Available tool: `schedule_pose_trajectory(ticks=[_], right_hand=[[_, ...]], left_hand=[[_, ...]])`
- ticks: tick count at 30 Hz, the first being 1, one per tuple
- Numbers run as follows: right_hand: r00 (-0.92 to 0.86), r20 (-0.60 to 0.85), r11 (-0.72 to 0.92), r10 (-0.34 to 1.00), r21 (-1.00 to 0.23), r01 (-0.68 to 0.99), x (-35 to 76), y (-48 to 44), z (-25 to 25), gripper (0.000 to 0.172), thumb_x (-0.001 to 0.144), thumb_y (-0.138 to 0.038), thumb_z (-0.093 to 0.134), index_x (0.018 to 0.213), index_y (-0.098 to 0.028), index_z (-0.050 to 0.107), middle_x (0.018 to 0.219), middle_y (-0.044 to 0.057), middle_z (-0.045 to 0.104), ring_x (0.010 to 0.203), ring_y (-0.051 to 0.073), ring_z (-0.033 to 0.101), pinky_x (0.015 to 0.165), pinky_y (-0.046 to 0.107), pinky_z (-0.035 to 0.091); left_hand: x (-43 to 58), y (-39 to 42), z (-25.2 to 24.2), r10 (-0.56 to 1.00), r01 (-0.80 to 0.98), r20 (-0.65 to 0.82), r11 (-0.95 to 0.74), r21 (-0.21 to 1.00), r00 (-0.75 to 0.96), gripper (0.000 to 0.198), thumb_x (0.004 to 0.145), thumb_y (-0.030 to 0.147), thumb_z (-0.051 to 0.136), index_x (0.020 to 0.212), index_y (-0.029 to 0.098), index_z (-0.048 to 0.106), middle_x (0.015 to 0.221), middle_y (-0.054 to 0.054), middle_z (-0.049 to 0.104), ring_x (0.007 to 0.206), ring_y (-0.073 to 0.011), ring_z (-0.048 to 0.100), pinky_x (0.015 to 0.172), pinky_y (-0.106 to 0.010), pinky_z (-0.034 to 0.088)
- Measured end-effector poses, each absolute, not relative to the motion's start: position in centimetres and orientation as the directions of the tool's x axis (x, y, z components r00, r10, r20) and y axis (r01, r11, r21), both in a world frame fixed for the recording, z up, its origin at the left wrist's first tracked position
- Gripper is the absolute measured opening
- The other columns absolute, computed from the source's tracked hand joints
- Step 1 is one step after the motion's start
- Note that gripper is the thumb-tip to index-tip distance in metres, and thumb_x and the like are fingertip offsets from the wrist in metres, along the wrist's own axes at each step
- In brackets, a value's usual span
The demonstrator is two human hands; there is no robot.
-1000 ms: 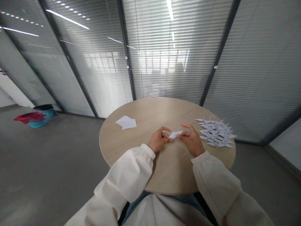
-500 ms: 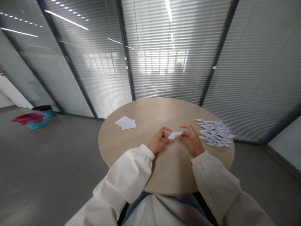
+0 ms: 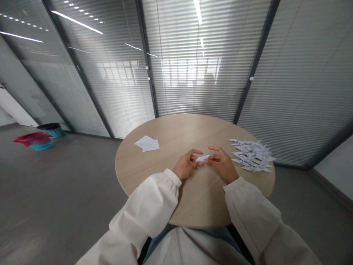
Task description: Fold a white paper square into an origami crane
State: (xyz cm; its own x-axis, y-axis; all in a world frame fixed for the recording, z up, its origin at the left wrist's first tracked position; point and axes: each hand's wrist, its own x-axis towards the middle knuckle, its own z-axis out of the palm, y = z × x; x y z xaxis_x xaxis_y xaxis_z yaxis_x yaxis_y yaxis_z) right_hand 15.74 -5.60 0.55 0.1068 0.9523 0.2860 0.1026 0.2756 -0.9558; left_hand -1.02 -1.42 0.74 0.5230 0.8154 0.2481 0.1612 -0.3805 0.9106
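Both my hands meet over the middle of a round wooden table (image 3: 154, 176). Between them is a small folded piece of white paper (image 3: 202, 158). My left hand (image 3: 186, 165) pinches its left end with curled fingers. My right hand (image 3: 222, 163) pinches its right end, fingers bent over it. The paper is held just above the tabletop, nearly flat. White sleeves cover both my arms.
A pile of several folded white paper shapes (image 3: 252, 154) lies at the table's right edge. Two flat white sheets (image 3: 147, 143) lie at the far left of the table. Glass walls with blinds stand behind. Teal bins (image 3: 45, 136) sit on the grey floor at left.
The folded paper has flattened and narrowed slightly between my fingers. My right hand has shifted a little to the left. The rest stays as it was.
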Motion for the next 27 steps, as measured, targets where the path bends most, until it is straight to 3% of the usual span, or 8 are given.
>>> schedule_pose_trajectory(ticks=[5, 11, 17, 22, 27], right_hand=[[0.096, 0.293, 0.281, 0.951, -0.953, 0.116, 15.73, -5.66, 0.58, 0.054, 0.062, -0.031, 0.071, 0.11, -0.019, 0.049, 0.064, -0.003, 0.062, 0.064, 0.016, 0.06, 0.064, 0.027, 0.047], [0.11, 0.344, 0.324, 0.932, -0.931, 0.169, 15.88, -5.5, 0.27, 0.037, 0.063, -0.028, 0.071, 0.092, -0.021, 0.048, 0.06, -0.006, 0.056, 0.062, 0.015, 0.059, 0.063, 0.026, 0.045], [0.107, 0.313, 0.297, 0.944, -0.944, 0.142, 15.97, -5.51, 0.3, 0.037, 0.064, -0.032, 0.07, 0.093, -0.021, 0.05, 0.063, -0.003, 0.06, 0.061, 0.016, 0.059, 0.06, 0.026, 0.046], [0.043, 0.361, 0.333, 0.931, -0.894, 0.299, 15.84, -5.49, 0.12, 0.025, 0.071, -0.033, 0.063, 0.093, -0.021, 0.057, 0.079, 0.002, 0.066, 0.075, 0.019, 0.062, 0.072, 0.031, 0.048], [0.022, 0.542, 0.472, 0.84, -0.75, 0.463, 15.58, -5.62, 0.22, 0.025, 0.077, -0.032, 0.058, 0.099, -0.02, 0.06, 0.101, 0.006, 0.062, 0.094, 0.02, 0.058, 0.083, 0.035, 0.047]], left_hand=[[-1.06, -1.48, 0.86, 0.82, 0.218, 0.288, -0.438, 0.872, 0.495, 0.035, 0.07, 0.028, 0.065, 0.101, 0.017, 0.057, 0.06, 0.005, 0.048, 0.057, -0.0085, 0.049, 0.057, -0.019, 0.037], [-0.9, -1.53, 0.72, 0.815, 0.227, 0.279, -0.44, 0.869, 0.508, 0.036, 0.068, 0.031, 0.066, 0.1, 0.016, 0.058, 0.061, 0.004, 0.052, 0.055, -0.0082, 0.046, 0.053, -0.019, 0.033], [-0.81, -1.34, 0.72, 0.832, 0.17, 0.254, -0.378, 0.91, 0.493, 0.028, 0.067, 0.035, 0.065, 0.085, 0.014, 0.063, 0.065, 0.0, 0.059, 0.058, -0.01, 0.051, 0.058, -0.021, 0.038], [-0.98, -1.15, 0.98, 0.858, 0.209, 0.269, -0.388, 0.897, 0.439, 0.029, 0.07, 0.038, 0.062, 0.083, 0.012, 0.065, 0.069, -0.003, 0.062, 0.058, -0.0103, 0.051, 0.056, -0.021, 0.038], [-1.11, -1.2, 1.3, 0.861, 0.3, 0.275, -0.422, 0.855, 0.429, 0.029, 0.072, 0.038, 0.059, 0.083, 0.012, 0.067, 0.067, -0.002, 0.063, 0.059, -0.011, 0.052, 0.056, -0.021, 0.038]])
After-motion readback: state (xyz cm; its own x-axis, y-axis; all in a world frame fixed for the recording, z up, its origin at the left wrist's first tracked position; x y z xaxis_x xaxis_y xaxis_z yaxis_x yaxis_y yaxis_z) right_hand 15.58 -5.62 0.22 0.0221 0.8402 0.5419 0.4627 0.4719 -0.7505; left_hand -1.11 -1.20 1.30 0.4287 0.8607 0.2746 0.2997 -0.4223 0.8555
